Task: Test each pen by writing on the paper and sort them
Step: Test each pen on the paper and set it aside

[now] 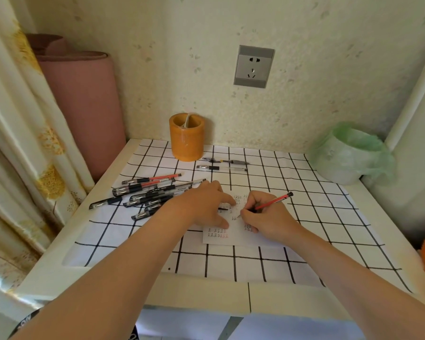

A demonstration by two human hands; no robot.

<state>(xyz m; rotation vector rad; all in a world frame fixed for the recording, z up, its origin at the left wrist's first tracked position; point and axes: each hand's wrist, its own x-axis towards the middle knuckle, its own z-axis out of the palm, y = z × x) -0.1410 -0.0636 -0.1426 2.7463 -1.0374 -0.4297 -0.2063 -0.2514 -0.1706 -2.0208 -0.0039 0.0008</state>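
head | step, as I read it: writing test | right hand (pixel 268 217) grips red pen (pixel 273 200), tip on paper (pixel 216 239) mid-table (pixel 66 231) | left hand (pixel 204 207) flat, pressing the sheet | pen pile (pixel 145 192) toward left edge | next, I'd judge: check ink, then sort.

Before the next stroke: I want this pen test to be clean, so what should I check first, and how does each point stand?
1. Paper held steady: the left hand presses flat on it. Ok.
2. Grip: the right hand pinches the red pen low on its barrel. Ok.
3. Ink flowing from the tip: cannot tell.
4. Blank room on the paper: its near edge is bare. Ok.
5. Pile of pens out of the writing hand's way, off to the left: ok.
6. Where this pen goes afterwards, into the cup or beside the two pens next to it: cannot tell.
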